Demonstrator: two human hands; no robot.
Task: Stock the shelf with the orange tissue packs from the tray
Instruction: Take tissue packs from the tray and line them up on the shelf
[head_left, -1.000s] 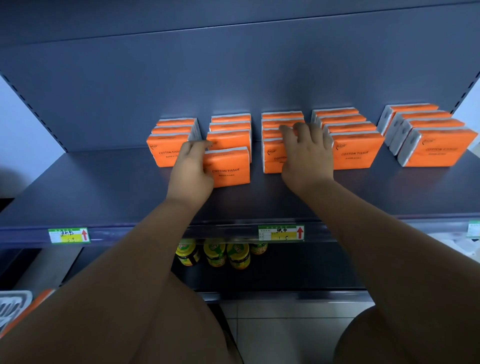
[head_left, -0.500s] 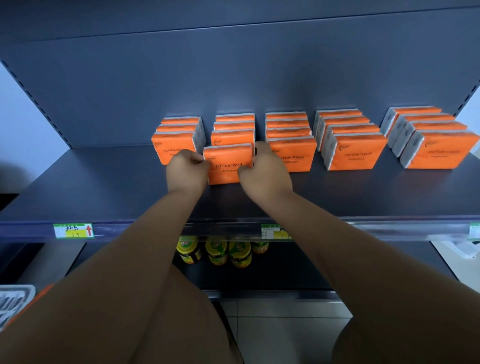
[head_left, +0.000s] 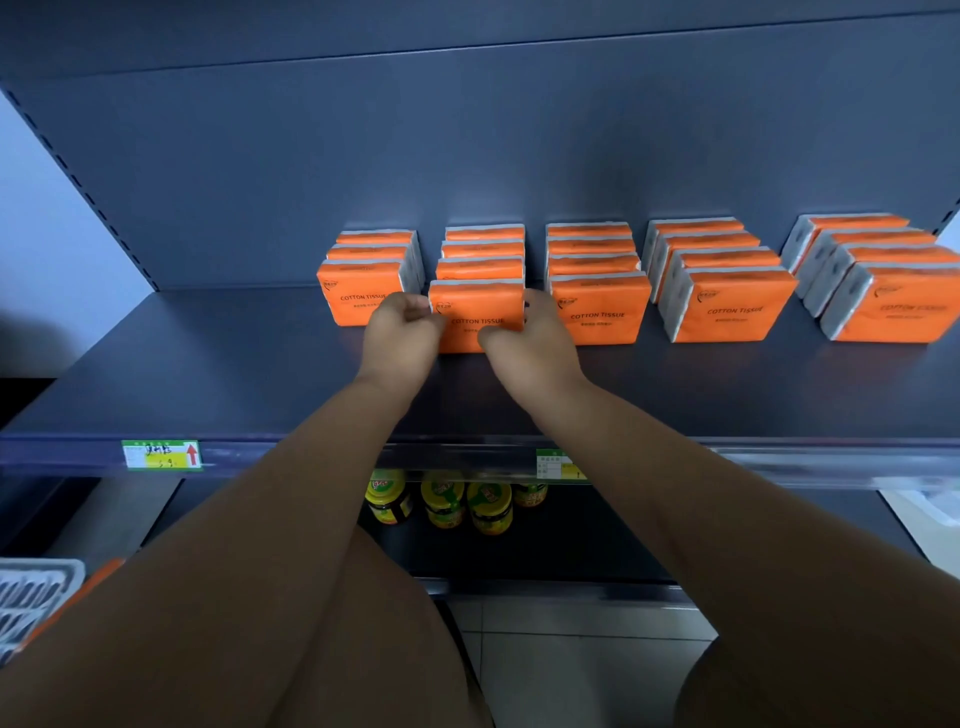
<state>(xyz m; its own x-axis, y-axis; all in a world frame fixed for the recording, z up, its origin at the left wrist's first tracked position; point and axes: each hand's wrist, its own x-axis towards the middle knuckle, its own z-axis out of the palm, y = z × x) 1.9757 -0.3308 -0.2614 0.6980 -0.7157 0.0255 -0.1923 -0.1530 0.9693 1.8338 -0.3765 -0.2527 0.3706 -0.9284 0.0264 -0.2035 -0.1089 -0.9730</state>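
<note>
Now the front tissue pack (head_left: 478, 312) of the second row is gripped at both sides. Its left edge is pinched by the curled fingers of the left hand (head_left: 400, 332), its right edge by the right hand (head_left: 530, 343), which has been brought across from the third row (head_left: 597, 306). The pack has been slid back on the shelf (head_left: 208, 374), nearly level with the neighbouring fronts. Straightening is judged almost done. Only a corner of the tray (head_left: 31, 592) is seen, so remaining stock cannot be told.
</note>
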